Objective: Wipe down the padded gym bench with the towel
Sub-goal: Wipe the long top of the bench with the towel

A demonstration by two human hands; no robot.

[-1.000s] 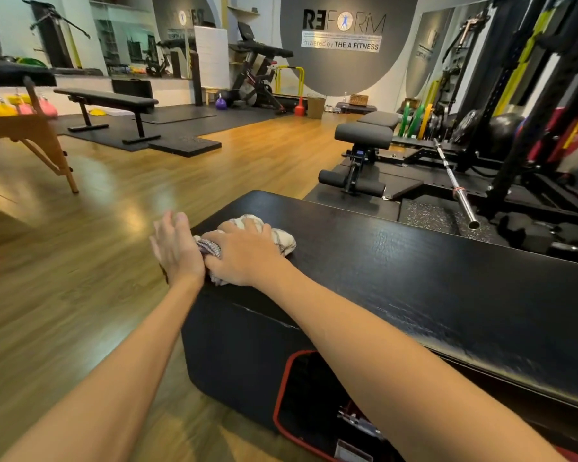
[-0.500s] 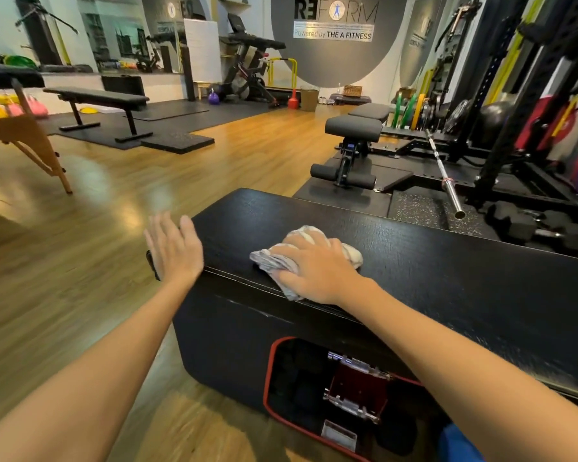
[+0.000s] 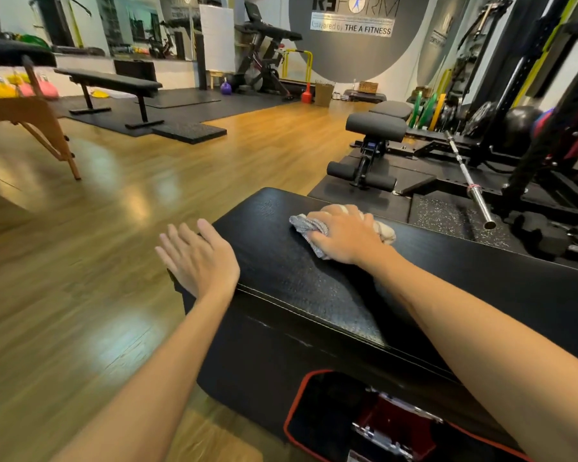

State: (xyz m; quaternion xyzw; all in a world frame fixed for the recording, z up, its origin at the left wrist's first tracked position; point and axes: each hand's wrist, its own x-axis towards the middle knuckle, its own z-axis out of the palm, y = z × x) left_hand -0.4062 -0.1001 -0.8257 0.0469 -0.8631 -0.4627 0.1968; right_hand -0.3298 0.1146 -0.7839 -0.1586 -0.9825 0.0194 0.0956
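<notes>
Both hands meet the black bench [image 3: 314, 288]: right hand [image 3: 344, 236] clutches the crumpled grey-and-cream towel [image 3: 306, 225] (left hand [image 3: 199, 260] flat, released).

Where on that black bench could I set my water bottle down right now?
The bench top lies bare to the right of the right hand and its towel; a smaller bare patch sits between both hands. The left end is crowded: the left hand rests there.

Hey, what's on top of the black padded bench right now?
A bunched towel lies on the padded bench, gripped by the right hand, which covers its middle. The left hand rests flat at the near corner. What lies under either hand can't be seen.
</notes>
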